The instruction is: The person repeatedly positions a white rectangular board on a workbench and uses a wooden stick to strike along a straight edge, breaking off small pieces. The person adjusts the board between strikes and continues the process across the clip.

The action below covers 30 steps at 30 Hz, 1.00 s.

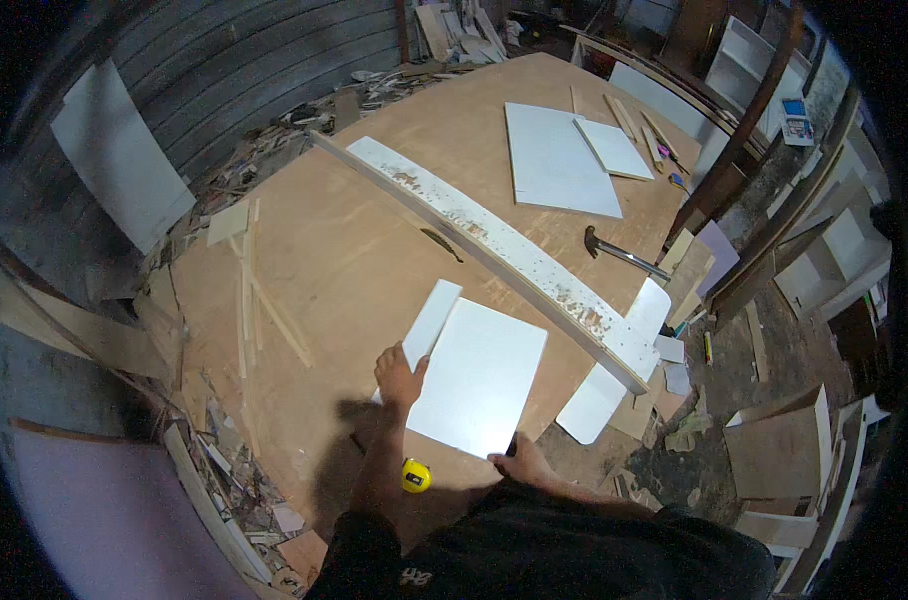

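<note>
My left hand (399, 375) grips a narrow white strip (434, 315) along the left edge of a white square board (474, 375). My right hand (514, 460) holds the board's lower right corner, its fingers partly hidden at the edge. A yellow tape measure (416, 475) lies just below the board on the plywood worktop (324, 260). Beyond the board, a long white plank (479, 240) crosses diagonally, its surface marked with brown patches. A hammer (619, 250) lies to the right of the plank.
Two white boards (554, 160) and narrow wood strips (629, 125) lie at the back right. Thin battens (249, 310) lie on the left. Offcuts surround the worktop. Cabinet carcasses (834, 260) stand at the right, and a leaning white panel (114, 150) is at the left.
</note>
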{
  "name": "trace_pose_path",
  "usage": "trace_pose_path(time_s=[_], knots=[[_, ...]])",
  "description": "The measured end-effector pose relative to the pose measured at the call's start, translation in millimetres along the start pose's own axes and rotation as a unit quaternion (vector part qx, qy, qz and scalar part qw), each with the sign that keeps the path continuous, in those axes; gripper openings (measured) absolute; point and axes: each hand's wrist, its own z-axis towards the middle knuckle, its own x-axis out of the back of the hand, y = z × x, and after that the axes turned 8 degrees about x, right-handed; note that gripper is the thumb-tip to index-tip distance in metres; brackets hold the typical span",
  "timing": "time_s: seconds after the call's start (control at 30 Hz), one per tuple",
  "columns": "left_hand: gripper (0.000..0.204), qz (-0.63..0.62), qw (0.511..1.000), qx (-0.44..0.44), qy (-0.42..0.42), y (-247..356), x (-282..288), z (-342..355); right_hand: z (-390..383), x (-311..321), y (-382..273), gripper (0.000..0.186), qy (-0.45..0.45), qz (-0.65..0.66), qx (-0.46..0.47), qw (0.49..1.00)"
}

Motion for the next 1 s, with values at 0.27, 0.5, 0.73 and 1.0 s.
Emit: trace_pose_path(time_s=[0.27, 0.5, 0.73, 1.0], knots=[[0.075, 0.023, 0.995, -0.096, -0.027, 53.1, -33.8, 16.5, -16.7, 9.1, 28.9, 0.055, -0.078, -0.053, 0.013, 0.995], [0.068, 0.034, 0.999, -0.031, -0.003, 67.6, -35.0, 48.5, 26.7, 9.5, 30.6, 0.047, 0.009, 0.092, 0.015, 0.996], [0.062, 0.004, 0.998, 0.045, 0.049, 53.7, -28.9, 39.5, 61.9, 22.1, 24.0, 0.047, 0.023, 0.089, 0.036, 0.995], [0.062, 0.072, 0.996, -0.019, 0.059, 53.5, -42.8, 43.3, 75.8, 16.0, 28.6, 0.044, -0.002, 0.118, 0.03, 0.993]])
